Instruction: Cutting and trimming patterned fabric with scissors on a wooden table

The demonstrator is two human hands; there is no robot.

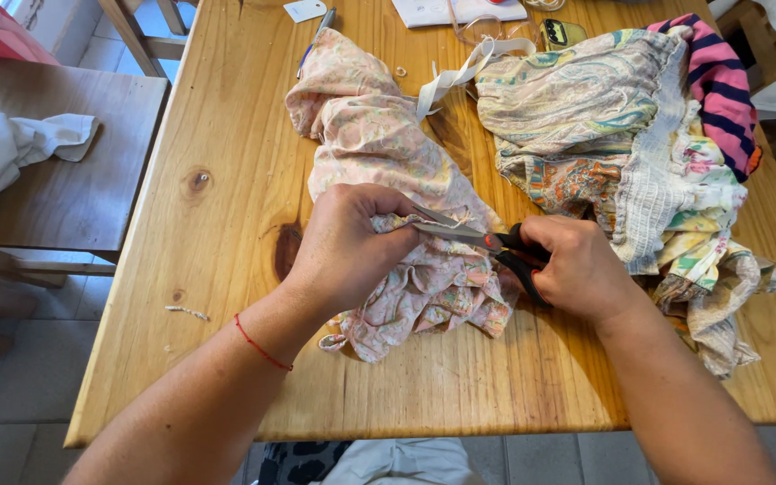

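A pink floral cloth (379, 144) lies bunched down the middle of the wooden table (226, 162). My left hand (348, 247) pinches a fold of it near the front. My right hand (577, 269) grips scissors (482, 238) with black and red handles. Their blades are slightly apart and point left at the pinched edge, touching the cloth beside my left fingers. A thin red string circles my left wrist.
A heap of patterned fabrics (621, 153) with a pink and navy striped piece (720, 90) fills the right side. A white strap (451, 76), a pen (316, 31), papers and a small device lie at the far edge. A wooden bench (56, 180) with white cloth stands left.
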